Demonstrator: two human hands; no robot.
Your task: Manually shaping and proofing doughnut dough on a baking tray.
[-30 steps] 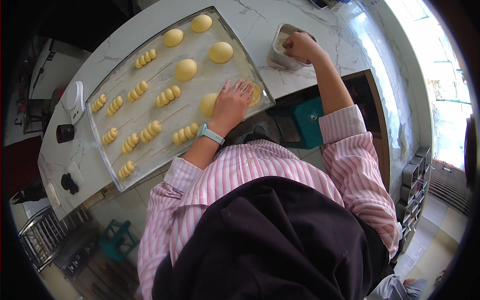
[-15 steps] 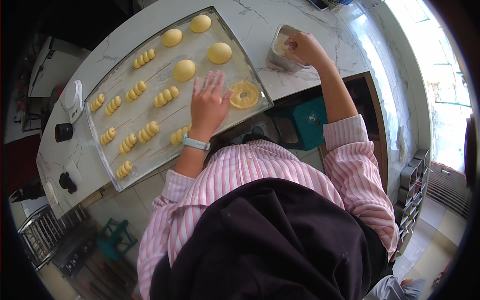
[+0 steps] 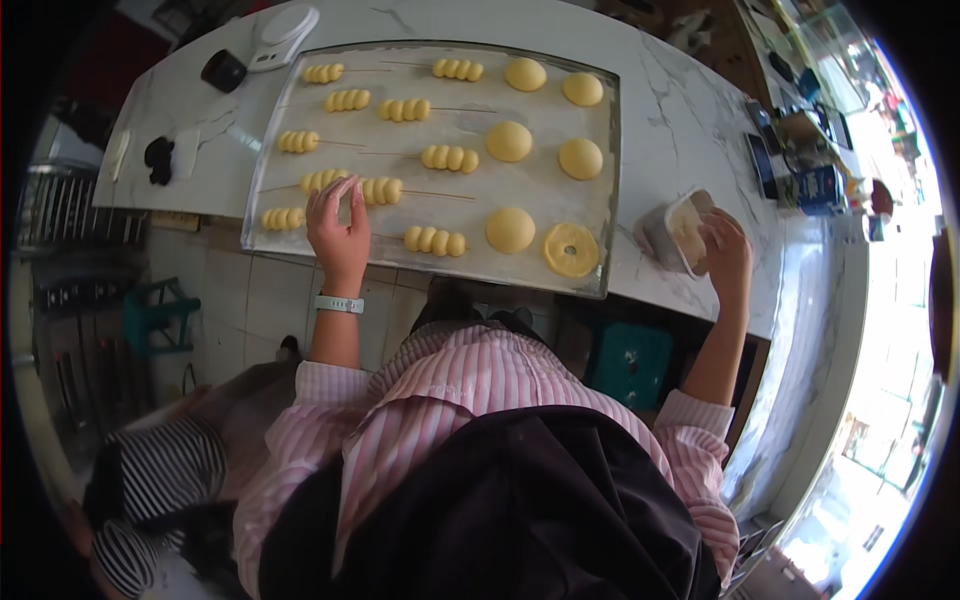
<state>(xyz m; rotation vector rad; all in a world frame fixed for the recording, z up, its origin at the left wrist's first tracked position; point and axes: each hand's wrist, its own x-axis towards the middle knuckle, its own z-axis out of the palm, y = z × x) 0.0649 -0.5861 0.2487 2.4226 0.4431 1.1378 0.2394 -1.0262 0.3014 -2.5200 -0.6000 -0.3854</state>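
A metal baking tray [image 3: 614, 150] carries several rows of yellow dough. Segmented dough pieces on thin sticks [image 3: 450, 158] fill its left and middle. Smooth dough balls [image 3: 509, 142] lie at the right, with a flattened dough ring [image 3: 571, 250] in the near right corner. My left hand [image 3: 338, 225], with a pale watch at the wrist, is over the tray's near left part, fingertips drawn together beside two skewered pieces [image 3: 381, 191]; what they hold is hidden. My right hand [image 3: 727, 252] is closed at the right rim of a container of pale powder [image 3: 688, 228]; its fingertips' contents are unclear.
A white scale [image 3: 285, 35] and a dark cup [image 3: 223, 71] stand at the back left of the marble table [image 3: 670, 110]. Boxes and small items [image 3: 815, 188] sit at the right. A person in striped clothing [image 3: 170, 465] is at the lower left; a green stool [image 3: 158, 315] stands behind.
The view has turned, so the tray appears squarer. My left hand has moved from beside the dough ring to the skewered pieces at the left. My right hand has drawn back toward the container's rim.
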